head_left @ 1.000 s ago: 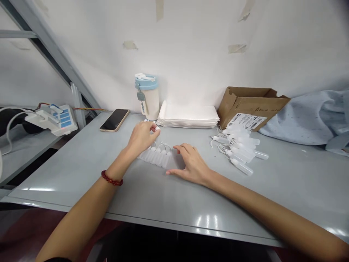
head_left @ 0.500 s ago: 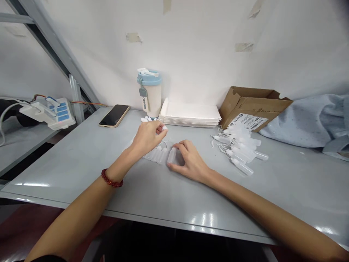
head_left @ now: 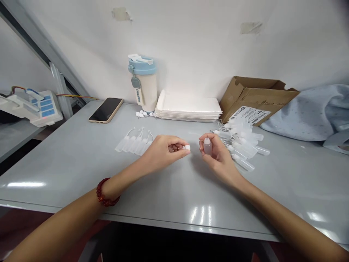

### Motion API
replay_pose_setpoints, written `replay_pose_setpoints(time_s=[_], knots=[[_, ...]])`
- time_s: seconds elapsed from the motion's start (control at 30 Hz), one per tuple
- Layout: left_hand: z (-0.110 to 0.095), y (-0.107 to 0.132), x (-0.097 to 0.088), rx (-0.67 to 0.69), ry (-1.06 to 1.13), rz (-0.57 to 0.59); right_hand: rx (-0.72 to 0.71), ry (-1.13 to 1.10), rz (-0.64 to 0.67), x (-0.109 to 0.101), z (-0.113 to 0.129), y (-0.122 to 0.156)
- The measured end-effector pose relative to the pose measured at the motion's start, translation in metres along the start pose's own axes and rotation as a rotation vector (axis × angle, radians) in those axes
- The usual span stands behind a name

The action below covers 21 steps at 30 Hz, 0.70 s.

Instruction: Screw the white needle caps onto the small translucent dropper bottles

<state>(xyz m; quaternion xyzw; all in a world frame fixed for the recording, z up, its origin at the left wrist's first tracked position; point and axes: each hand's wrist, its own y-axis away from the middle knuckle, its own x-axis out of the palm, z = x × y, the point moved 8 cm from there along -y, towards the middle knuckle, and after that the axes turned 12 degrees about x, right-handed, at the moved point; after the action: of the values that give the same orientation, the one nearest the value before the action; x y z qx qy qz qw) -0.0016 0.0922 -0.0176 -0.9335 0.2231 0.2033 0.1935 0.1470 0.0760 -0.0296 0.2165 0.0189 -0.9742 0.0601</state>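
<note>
Here, left hand (head_left: 161, 152): thumb and forefinger are closing in a pinch on one small white cap (head_left: 187, 147); other fingers are curling in behind. Right hand (head_left: 222, 162): fingers and thumb are curving partway round one translucent bottle (head_left: 207, 147), which is standing nearly upright, its narrow top facing up. Cap and bottle are facing each other, apart. Handling note: good work here is probably calling for a light, low hold on the bottle, since the wall looks soft, and a level cap, squared to the top.

Nearby, left: a row of bottles (head_left: 132, 145), lying side by side, thin loops pointing away. Nearby, right: a loose pile of bottles (head_left: 242, 145), touching the cardboard box (head_left: 253, 100). Behind: loose white caps (head_left: 142, 114), lying by the tumbler (head_left: 147, 92); a white stack (head_left: 188, 107); a phone (head_left: 106, 109), lying flat.
</note>
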Motion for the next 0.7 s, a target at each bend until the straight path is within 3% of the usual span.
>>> replay_pose_setpoints(time_s=[0.17,0.4,0.7], knots=[[-0.005,0.002,0.001,0.002,0.021,-0.020,-0.067,0.203,0.024,0.009,0.013,0.009],[-0.013,0.000,0.005,0.053,-0.029,0.047,-0.399,0.436,-0.014,0.021,0.027,0.018],[-0.006,0.003,0.014,-0.032,0.148,0.111,-0.377,0.441,0.022,0.020,0.023,0.019]])
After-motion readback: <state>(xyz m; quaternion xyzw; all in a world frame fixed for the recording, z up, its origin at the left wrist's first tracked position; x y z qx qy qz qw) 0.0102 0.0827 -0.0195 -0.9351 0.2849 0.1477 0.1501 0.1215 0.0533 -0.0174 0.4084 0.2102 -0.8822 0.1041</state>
